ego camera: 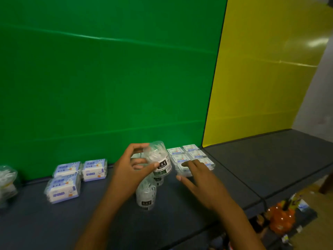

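My left hand grips a clear dental floss jar with a black and white label, tilted and lifted above the dark shelf. Two more such jars stand below it; the nearer jar is upright in front. My right hand reaches forward with straight fingers, its fingertips resting on the flat clear boxes laid in a block at the back of the shelf.
Three purple and white packs lie left of the jars. A clear bag sits at the far left edge. Green and yellow panels back the shelf. Orange items fill a lower shelf at right.
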Available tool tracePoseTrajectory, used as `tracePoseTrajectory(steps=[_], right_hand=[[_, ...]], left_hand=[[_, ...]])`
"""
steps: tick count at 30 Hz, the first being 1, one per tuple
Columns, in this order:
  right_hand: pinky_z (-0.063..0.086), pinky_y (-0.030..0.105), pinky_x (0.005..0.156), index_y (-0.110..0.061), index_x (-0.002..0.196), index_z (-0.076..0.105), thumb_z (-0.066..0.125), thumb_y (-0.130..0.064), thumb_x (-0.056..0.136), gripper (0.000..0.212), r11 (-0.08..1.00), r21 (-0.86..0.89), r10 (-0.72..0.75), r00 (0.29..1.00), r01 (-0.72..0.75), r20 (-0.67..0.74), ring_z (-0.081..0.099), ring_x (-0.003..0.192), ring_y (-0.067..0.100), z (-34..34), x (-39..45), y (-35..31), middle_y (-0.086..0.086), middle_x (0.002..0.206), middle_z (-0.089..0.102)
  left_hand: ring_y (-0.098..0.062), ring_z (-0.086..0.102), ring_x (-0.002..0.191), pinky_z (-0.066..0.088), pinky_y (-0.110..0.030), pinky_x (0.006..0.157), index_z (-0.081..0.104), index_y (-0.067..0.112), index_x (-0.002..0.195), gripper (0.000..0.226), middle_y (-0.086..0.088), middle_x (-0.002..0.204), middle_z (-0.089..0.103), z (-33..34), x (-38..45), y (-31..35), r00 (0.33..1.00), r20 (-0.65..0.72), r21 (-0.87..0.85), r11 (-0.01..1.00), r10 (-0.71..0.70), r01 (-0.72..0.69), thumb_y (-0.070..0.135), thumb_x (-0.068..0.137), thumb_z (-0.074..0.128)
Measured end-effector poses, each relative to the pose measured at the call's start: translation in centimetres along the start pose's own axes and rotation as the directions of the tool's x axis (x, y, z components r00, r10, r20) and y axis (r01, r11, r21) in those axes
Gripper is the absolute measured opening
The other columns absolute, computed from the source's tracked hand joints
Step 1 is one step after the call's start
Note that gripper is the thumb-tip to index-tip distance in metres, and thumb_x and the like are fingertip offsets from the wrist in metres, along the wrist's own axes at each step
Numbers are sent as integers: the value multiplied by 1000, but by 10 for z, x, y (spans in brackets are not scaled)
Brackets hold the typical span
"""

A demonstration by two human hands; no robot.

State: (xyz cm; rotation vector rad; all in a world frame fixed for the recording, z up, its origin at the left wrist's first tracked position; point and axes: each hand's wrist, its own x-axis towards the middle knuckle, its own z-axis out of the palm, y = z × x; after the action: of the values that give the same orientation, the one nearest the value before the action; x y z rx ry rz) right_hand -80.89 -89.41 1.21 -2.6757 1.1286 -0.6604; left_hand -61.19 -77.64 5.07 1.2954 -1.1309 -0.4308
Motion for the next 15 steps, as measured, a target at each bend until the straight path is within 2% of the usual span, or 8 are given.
tracePoseTrajectory(steps=[4,7,9,11,13,15], right_hand=[[47,31,89,-34,133,42,39,-64,93,50,998,49,-37,999,37,8,49,116,10,3,16,20,-10,131,47],[45,29,92,-33,134,42,41,-62,94,50,991,96,-94,995,90,40,48,119,10,4,26,34,-10,133,48],[44,29,95,-33,135,42,42,-62,94,51,986,115,-127,990,119,67,47,121,9,2,31,45,-10,134,48],[44,28,95,-34,135,42,41,-62,94,50,980,144,-146,987,135,71,48,120,8,1,35,55,-11,135,48],[45,28,94,-35,133,43,42,-61,94,47,971,183,-172,982,156,75,48,118,8,3,39,61,-11,133,49],[45,27,92,-33,131,44,44,-59,94,45,958,225,-203,976,181,81,49,115,8,6,42,63,-9,130,51]], left_hand=[[-4,65,89,54,-21,81,57,36,106,52,17,116,59,15,9,-9,999,47,176,984,-4,-4,15,67,84],[4,58,92,49,-10,80,53,46,116,60,21,115,53,29,8,-12,997,73,329,943,24,-47,20,70,83],[6,56,95,47,-8,80,50,52,121,64,22,116,50,38,5,-16,997,72,436,897,41,-69,25,72,81],[7,55,97,43,-9,83,48,57,117,63,23,117,49,46,1,-22,998,55,520,851,44,-66,28,73,81],[7,51,104,38,-10,89,48,55,118,62,22,120,50,53,-5,-29,999,11,601,799,40,-39,30,72,81],[0,47,114,38,-21,98,49,49,122,61,21,124,51,60,-13,-37,998,-52,698,716,47,3,35,72,80]])
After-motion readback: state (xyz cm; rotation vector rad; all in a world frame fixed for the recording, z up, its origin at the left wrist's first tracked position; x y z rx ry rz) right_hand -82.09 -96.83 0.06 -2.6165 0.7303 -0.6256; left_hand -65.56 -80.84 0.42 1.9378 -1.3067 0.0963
